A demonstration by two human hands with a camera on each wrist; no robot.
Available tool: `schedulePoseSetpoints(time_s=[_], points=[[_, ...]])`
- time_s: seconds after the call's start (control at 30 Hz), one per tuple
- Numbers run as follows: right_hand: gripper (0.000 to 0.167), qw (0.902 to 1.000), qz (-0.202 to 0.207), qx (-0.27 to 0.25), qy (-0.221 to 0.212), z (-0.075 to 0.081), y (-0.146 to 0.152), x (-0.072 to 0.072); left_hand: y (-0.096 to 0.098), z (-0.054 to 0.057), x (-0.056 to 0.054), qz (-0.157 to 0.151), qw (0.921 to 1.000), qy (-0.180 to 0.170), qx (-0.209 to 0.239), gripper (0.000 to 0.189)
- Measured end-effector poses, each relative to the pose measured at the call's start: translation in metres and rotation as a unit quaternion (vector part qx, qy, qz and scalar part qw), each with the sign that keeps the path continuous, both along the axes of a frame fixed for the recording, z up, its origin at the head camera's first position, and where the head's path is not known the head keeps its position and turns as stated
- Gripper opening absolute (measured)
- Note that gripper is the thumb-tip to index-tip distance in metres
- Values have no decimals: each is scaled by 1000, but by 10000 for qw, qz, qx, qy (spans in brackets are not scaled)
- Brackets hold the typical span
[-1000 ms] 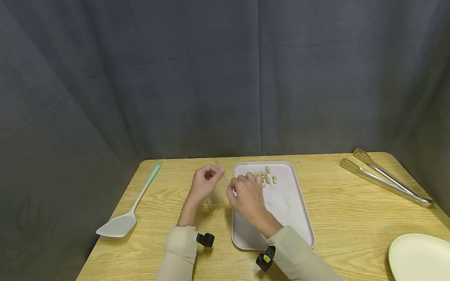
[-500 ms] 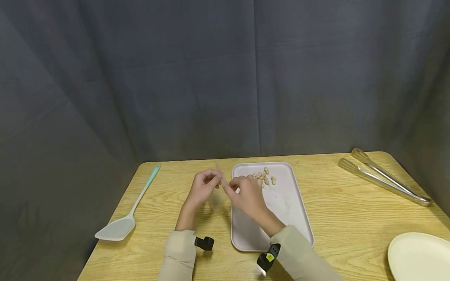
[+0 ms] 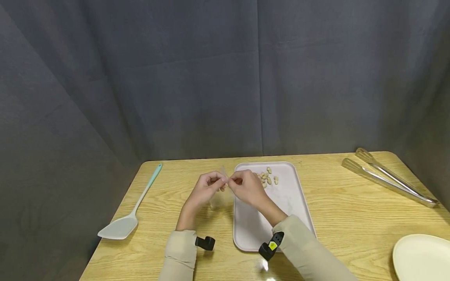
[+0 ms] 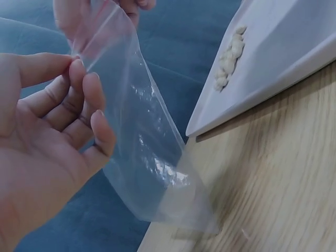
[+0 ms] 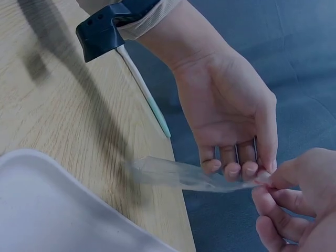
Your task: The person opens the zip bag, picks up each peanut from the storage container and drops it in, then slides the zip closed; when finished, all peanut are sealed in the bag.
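We wear a beige left sleeve (image 3: 179, 255) with a thin crease across it and a matching right sleeve (image 3: 313, 253); our left hand (image 3: 205, 188) and right hand (image 3: 247, 189) are bare. A blocky, dark left wrist camera (image 3: 205, 243) sits on a dark strap (image 5: 139, 9), its casing dotted with small round marks. Our black right wrist camera (image 3: 266, 252) bears a bright yellow patch (image 3: 272, 245).

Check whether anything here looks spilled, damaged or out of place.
Nothing stands out: the peanuts lie inside the tray, the spatula and tongs rest on the table, and the clear bag shows no visible tear.
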State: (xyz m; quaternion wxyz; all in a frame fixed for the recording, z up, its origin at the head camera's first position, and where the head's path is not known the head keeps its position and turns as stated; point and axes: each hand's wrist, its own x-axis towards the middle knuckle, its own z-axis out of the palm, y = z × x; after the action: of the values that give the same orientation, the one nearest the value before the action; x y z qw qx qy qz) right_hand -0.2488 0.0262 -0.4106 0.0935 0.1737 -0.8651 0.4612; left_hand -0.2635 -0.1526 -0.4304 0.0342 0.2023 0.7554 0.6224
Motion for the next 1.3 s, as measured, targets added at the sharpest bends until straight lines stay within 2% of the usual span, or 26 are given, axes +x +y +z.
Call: schedulePoseSetpoints(time_s=[0.23,0.47,0.57,0.67,0.73,0.93,1.2,1.23,1.3], points=[[16,9999,11,-30,-160,1,-2,-1,-5,0,2,226,9987,185,-428,17],[19,9996,0,195,-186,3,-2,-2,-4,5,5,378,9944,521,-836,15],[23,9989,-175,417,-115,4,2,-3,-5,7,6,656,9921,539,-929,14],[25,9971,-458,612,-65,3,7,-6,-11,13,9,1049,9895,551,-825,16],[25,9960,-560,692,-84,3,11,-8,-17,15,11,1167,9886,561,-773,18],[12,9950,-492,869,-56,6,16,-9,-25,19,12,849,9899,489,-1025,17],[11,9956,-466,817,-20,6,15,-9,-21,14,10,824,9886,572,-1125,11],[12,9956,-457,813,8,6,14,-10,-18,12,10,784,9880,574,-1196,19],[12,9958,-431,809,82,5,13,-10,-13,10,11,645,9867,541,-1393,51]])
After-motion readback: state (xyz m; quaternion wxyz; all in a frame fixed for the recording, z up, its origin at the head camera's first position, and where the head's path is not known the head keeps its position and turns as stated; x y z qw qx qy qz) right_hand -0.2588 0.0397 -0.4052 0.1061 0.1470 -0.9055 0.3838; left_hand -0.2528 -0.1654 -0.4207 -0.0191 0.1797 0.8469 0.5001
